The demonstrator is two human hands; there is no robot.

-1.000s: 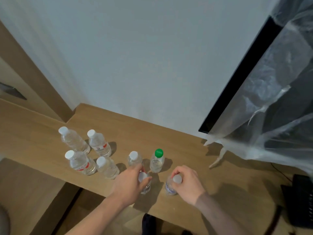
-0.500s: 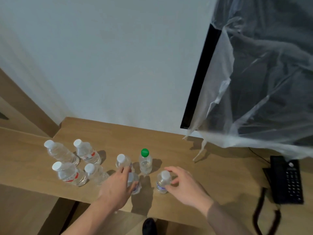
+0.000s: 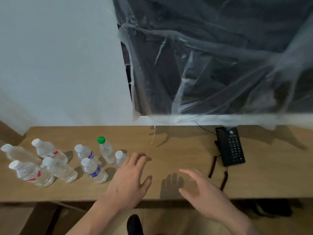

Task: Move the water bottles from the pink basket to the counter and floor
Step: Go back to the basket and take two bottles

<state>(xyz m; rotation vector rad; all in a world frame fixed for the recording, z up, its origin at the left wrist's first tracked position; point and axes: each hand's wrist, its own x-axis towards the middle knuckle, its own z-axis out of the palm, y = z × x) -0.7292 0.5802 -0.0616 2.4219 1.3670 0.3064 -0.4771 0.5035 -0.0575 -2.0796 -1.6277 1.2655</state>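
Observation:
Several clear water bottles stand upright on the wooden counter [image 3: 169,150] at the left. One has a green cap [image 3: 101,140]; the others have white caps. The nearest white-capped bottle [image 3: 120,157] stands just left of my left hand [image 3: 130,182], which hovers over the counter with fingers spread and holds nothing. My right hand [image 3: 205,192] hangs above the counter's front edge, fingers straight and empty. A bottle with a blue label [image 3: 92,170] stands in front of the group. The pink basket is not in view.
A black desk phone [image 3: 230,146] with a coiled cord lies on the counter at the right. A dark screen wrapped in clear plastic [image 3: 211,56] hangs on the wall above. My dark shoe [image 3: 134,224] shows on the floor below the counter edge.
Both hands have let go of the two bottles they held and drawn back to the right. The view has swung right, bringing the phone in.

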